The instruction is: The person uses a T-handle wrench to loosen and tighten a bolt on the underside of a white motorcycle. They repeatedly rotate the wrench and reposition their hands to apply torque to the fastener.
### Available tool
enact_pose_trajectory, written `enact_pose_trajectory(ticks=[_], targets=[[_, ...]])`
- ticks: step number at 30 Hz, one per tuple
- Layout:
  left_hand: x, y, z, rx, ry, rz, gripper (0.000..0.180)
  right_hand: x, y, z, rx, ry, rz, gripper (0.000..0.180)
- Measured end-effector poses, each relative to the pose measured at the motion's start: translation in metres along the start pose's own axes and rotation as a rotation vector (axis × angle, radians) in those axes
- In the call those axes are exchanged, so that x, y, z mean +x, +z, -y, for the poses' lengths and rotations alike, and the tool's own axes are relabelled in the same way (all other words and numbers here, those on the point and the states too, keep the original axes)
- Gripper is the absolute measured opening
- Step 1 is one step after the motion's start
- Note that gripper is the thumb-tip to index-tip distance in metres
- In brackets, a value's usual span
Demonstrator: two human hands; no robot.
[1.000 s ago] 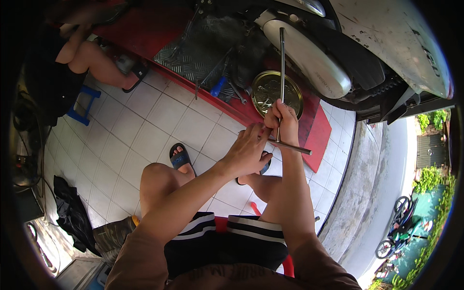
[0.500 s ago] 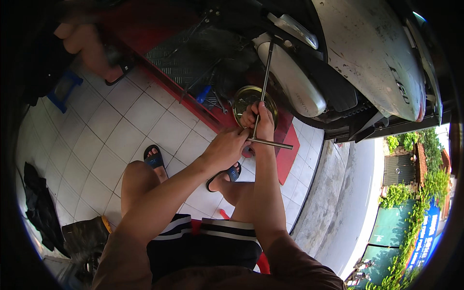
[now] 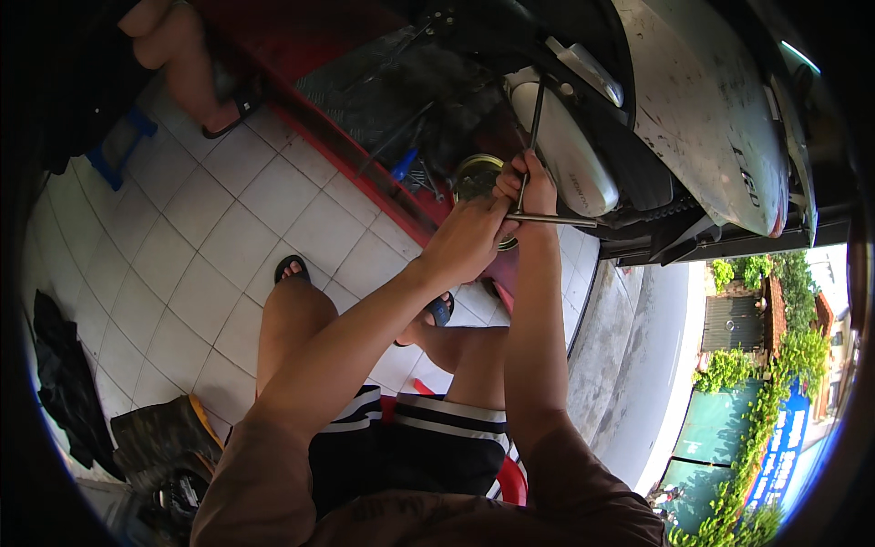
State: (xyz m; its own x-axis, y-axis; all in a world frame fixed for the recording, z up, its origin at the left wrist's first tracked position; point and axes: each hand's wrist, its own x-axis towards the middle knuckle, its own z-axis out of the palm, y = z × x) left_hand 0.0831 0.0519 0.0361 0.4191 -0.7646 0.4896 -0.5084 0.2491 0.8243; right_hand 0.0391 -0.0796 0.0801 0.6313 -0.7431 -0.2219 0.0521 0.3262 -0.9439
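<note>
A long metal T-handle wrench (image 3: 567, 220) reaches from my hands toward the side of a silver motorbike (image 3: 702, 118). My right hand (image 3: 538, 191) is closed around its shaft, just above the crossbar. At the left end of the crossbar, my left hand (image 3: 469, 242) grips with bent fingers. The shaft runs across in front of a long, pale silver cover (image 3: 579, 169) low on the bike. Its far tip lies in dark shade, and I cannot tell whether it sits on a bolt. Below my hands is a round, gold-rimmed pan (image 3: 467, 167), partly hidden by them.
The bike stands over a red-edged platform (image 3: 333, 155) with a blue-handled tool (image 3: 405, 164) on it. Another person's leg (image 3: 182, 68) is at the upper left, beside a blue stool (image 3: 128, 150). Black cloth (image 3: 64, 374) lies on the tiled floor (image 3: 210, 255). A road runs at right.
Both hands and the wrench have moved forward and right, so the crossbar is closer to the bike. The view has shifted somewhat. Both hands keep hold of the wrench.
</note>
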Motion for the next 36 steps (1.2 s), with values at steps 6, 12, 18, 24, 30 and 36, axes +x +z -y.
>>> enact_pose_trajectory(ticks=[6, 12, 18, 24, 30, 36], targets=[[0.007, -0.027, 0.001, -0.162, -0.015, -0.064, 0.022, 0.006, 0.044, 0.008, 0.047, -0.023, -0.162, 0.027], [0.021, -0.043, 0.008, -0.349, -0.129, -0.262, 0.036, 0.03, 0.068, 0.006, 0.005, -0.087, -0.136, 0.017], [0.031, -0.039, 0.01, -0.39, -0.055, -0.316, 0.045, 0.027, 0.054, 0.018, -0.092, -0.07, -0.037, 0.027], [0.046, -0.022, 0.006, -1.221, -0.146, -0.28, 0.05, -0.023, 0.001, -0.005, -0.216, 0.015, 0.231, 0.042], [0.038, -0.036, 0.001, -1.586, -0.377, -0.083, 0.068, -0.045, -0.026, -0.073, 0.103, 0.073, 0.243, 0.047], [0.022, -0.032, 0.004, -1.362, -0.482, 0.185, 0.082, -0.001, -0.009, -0.086, 0.663, 0.142, 0.656, 0.043]])
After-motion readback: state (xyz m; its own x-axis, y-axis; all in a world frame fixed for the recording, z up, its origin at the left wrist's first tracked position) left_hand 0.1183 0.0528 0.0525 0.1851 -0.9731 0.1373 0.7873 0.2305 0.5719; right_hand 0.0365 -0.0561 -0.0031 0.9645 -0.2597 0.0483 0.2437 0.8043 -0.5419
